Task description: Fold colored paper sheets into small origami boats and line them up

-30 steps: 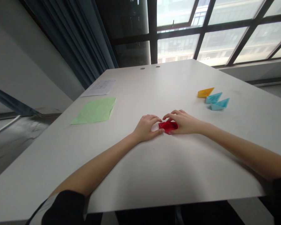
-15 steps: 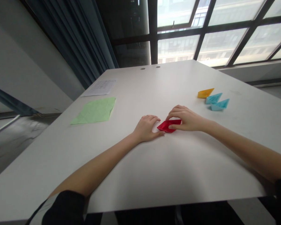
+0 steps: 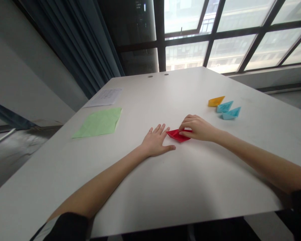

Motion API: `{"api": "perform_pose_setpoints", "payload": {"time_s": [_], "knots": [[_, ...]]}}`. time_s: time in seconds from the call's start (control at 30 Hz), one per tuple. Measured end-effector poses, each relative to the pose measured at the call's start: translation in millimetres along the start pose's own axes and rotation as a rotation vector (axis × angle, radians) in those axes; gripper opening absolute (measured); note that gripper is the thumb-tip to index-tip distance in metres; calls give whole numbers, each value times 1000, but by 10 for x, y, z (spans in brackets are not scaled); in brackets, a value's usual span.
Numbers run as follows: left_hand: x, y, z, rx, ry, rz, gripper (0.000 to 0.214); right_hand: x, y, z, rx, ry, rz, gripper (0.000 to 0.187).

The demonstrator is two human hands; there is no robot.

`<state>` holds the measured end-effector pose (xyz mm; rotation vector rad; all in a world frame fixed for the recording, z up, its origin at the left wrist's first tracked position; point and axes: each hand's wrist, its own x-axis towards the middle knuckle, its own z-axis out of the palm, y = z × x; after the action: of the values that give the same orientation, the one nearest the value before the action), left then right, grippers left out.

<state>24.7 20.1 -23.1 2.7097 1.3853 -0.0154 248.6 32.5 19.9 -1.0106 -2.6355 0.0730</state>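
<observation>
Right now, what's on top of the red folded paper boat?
The right hand has its grip over part of the red folded paper boat; the paper beneath is covered. The boat's left part shows red folds.

White table (image 3: 185, 187), blue curtain (image 3: 82, 40), bright windows (image 3: 230, 52)

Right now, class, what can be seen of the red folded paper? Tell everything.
The red folded paper looks thin and creased, boat-like, with a pointed left end. It rests on the white table. The right hand pinches it, hiding part; the left hand lies spread beside its left tip, contact unclear.
</observation>
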Motion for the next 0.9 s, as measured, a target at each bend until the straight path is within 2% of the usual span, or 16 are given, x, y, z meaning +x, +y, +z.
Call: {"api": "perform_pose_setpoints", "payload": {"time_s": [0.13,0.23,0.37,0.6,0.9], "knots": [[-2,-10,-10,3,8,-4,92,-5,164,-211,-37,72,136,20],[-11,-20,-22,2,7,-7,92,-41,369,-404,-93,153,327,20],[-31,-21,-42,-7,5,-8,93,-123,676,-550,-237,121,595,24],[-41,-16,-59,-18,25,-1,93,-242,1050,-398,-493,42,870,30],[-27,-1,-45,-18,33,2,91,-321,1188,-243,-479,33,931,34]]}}
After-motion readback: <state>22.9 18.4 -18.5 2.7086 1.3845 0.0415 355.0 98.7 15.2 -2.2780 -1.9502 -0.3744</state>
